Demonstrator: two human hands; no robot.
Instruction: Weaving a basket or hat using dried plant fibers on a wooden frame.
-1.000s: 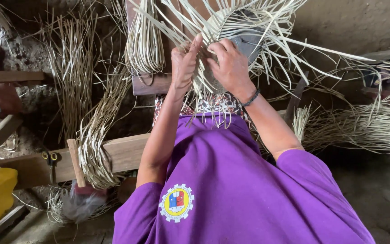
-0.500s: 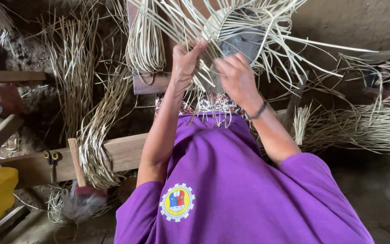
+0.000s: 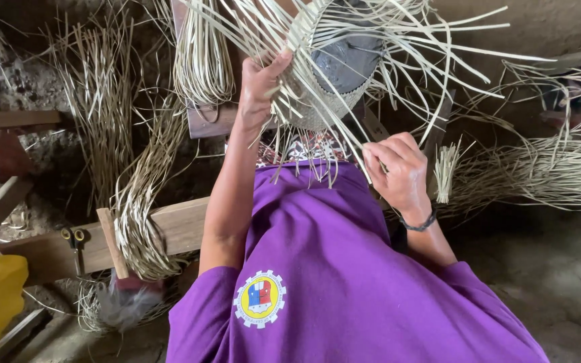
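Both grips closed: left hand holds woven piece; right hand pinches strip running diagonally up-left.

Pale loose bundles of dried straw strips hang at left, another curved bundle drapes over a brown wooden plank; small dark-handled scissors lie on it

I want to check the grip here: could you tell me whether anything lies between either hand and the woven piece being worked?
Nothing visible does. The left hand grips the rim of the half-woven basket directly, and the right hand pinches one loose strip trailing from it.
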